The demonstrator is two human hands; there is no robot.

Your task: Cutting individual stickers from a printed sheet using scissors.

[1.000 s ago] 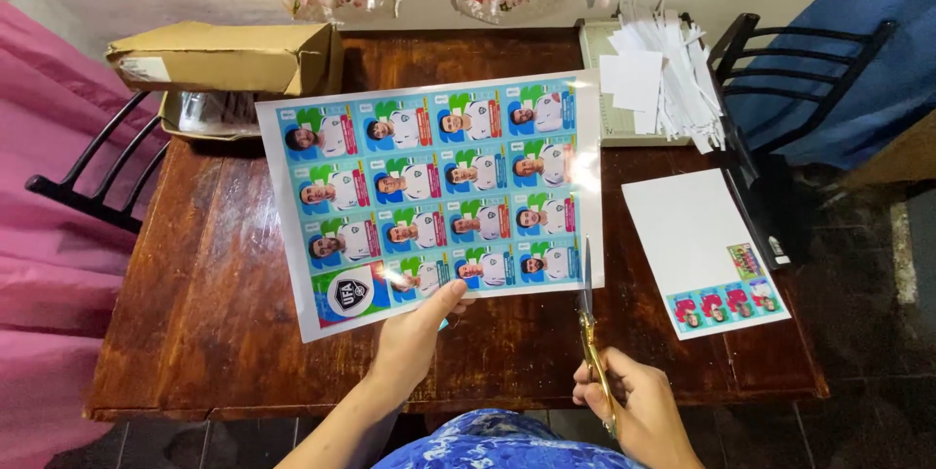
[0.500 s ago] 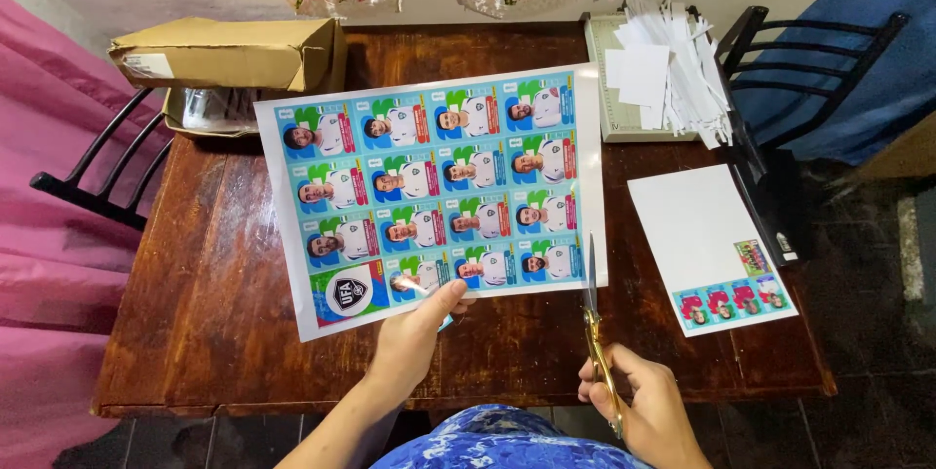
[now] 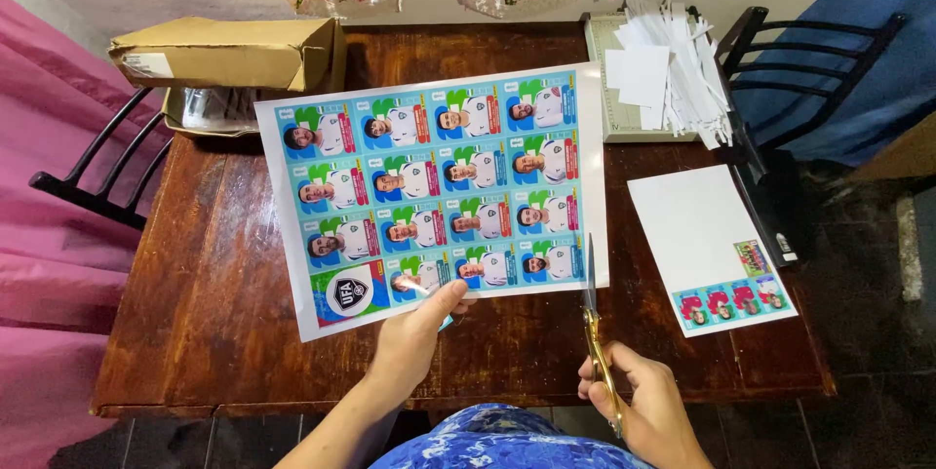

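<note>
My left hand (image 3: 414, 337) pinches the bottom edge of a large printed sheet (image 3: 439, 191) of blue sticker cards, held up over a dark wooden table (image 3: 205, 264). My right hand (image 3: 643, 406) grips gold-handled scissors (image 3: 593, 318), whose blades point up along the sheet's right white margin, cutting into its lower edge.
A second white sheet (image 3: 702, 240) with a few stickers lies at the right. A pile of white paper strips (image 3: 668, 69) sits on a paper cutter at the back right. A cardboard box (image 3: 229, 52) rests back left. Black chairs (image 3: 97, 176) stand at both sides.
The scissor blades have moved slightly further up the right margin of the sheet. The left hand keeps its hold on the bottom edge.
</note>
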